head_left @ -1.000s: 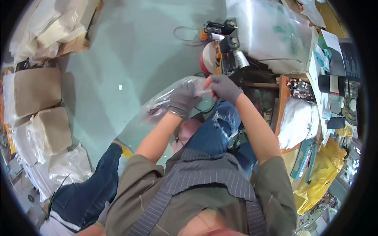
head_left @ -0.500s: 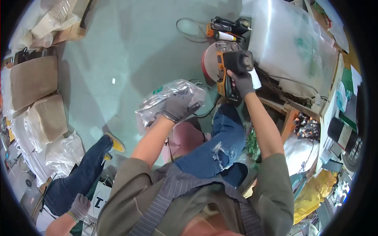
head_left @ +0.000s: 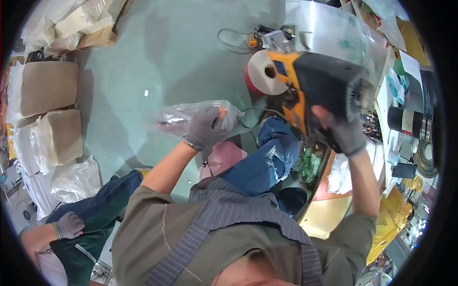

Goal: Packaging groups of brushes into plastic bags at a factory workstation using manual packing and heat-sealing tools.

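1. Clear, crinkly plastic is what we hold in our left hand (head_left: 206,127): a filled transparent bag (head_left: 191,117), pinched near its right end with gloved fingers closed around the gathered film, out over the pale green floor (head_left: 157,57) just ahead of our knee
2. We judge the bag light and soft; the film looks slippery and will slide under a loose grip, so the bunched neck where our fingers already sit seems the surest place to hold it
3. Our right hand (head_left: 341,131) is clenched around the lower rear of an orange and black handheld machine (head_left: 319,90), raised beside a white roll with a red core (head_left: 261,72)
4. We take the machine to be rigid and fairly heavy for one hand; its black body gives a firm hold
5. What lies inside the bag we cannot tell through the glare
6. Low on our left, another person's gloved hand (head_left: 69,225) rests by dark green clothing, well apart from ours
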{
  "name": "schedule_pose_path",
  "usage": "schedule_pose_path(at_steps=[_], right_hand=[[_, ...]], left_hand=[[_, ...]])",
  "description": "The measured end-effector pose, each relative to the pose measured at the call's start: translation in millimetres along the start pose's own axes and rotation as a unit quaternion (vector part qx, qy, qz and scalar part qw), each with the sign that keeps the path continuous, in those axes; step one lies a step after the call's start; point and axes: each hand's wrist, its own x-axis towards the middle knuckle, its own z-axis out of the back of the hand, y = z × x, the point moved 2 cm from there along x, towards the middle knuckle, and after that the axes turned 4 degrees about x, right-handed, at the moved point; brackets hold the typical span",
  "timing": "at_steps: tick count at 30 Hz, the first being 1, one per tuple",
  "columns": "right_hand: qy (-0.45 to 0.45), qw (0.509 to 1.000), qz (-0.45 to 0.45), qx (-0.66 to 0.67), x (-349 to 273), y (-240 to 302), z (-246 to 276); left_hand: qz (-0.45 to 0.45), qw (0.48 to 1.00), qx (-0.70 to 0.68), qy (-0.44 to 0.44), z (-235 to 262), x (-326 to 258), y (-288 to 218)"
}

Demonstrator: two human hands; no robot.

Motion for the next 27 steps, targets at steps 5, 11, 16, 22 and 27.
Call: schedule_pose_path(at_steps=[5, 11, 16, 22, 27], right_hand=[[-0.025, 0.993, -0.068, 0.096, -36.6, -1.2, -6.2], [-0.076, 0.995, 0.046, -0.040, -18.4, -91.6, -50.0], [0.075, 0.992, -0.069, 0.071, -14.9, -82.3, -75.4], [0.155, 0.980, -0.074, 0.102, -14.9, -65.8, -92.5], [0.088, 0.965, -0.146, 0.198, -19.8, -55.9, -108.7]], left_hand=[[-0.101, 0.994, 0.039, 0.022, -31.7, 1.9, -12.9], [-0.169, 0.981, 0.088, 0.021, -69.9, 21.7, -35.9], [-0.213, 0.962, 0.165, 0.038, -65.5, 25.5, -31.4], [-0.087, 0.930, 0.274, 0.228, -60.2, -0.1, -38.1], [-0.078, 0.932, 0.348, 0.068, 36.6, -85.7, -4.5]])
